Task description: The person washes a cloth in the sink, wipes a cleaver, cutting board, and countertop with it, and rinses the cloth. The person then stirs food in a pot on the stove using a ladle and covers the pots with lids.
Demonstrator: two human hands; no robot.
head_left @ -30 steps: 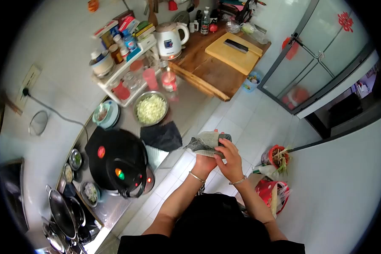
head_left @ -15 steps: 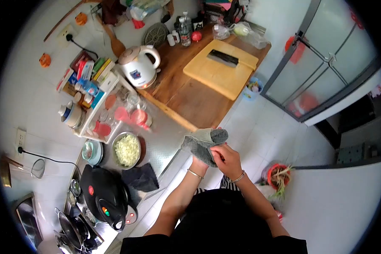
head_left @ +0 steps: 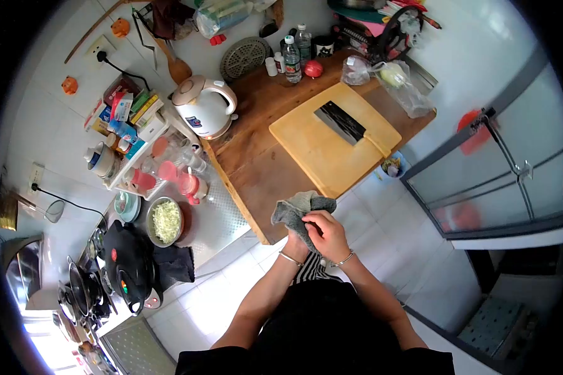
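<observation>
Clock read from the cloth, 12 at top of view. Nearest: grey cloth (head_left: pixel 288 213), bunched, held off the counter in front of the body. Right hand (head_left: pixel 326 236) on its 4 o'clock side, fingers bent close together and clamped on the cloth; folds spread past the fingertips toward 10 and 12. Left hand (head_left: pixel 296 244) at 6, cloth draped over it; its fingers are hidden, can't tell whether apart or together. Bangle on each wrist.

Next out: wooden table (head_left: pixel 250 169) from 11 to 1. Cutting board (head_left: pixel 306 147) at 1, knife (head_left: pixel 339 122) flat on it. Bowl (head_left: pixel 181 232) of pale shreds at 9; dark cloth (head_left: pixel 176 265) at 8, beside a black cooker (head_left: pixel 126 259).

Farther: kettle (head_left: pixel 200 112) between 10 and 11; bottles (head_left: pixel 292 62) near 12.
</observation>
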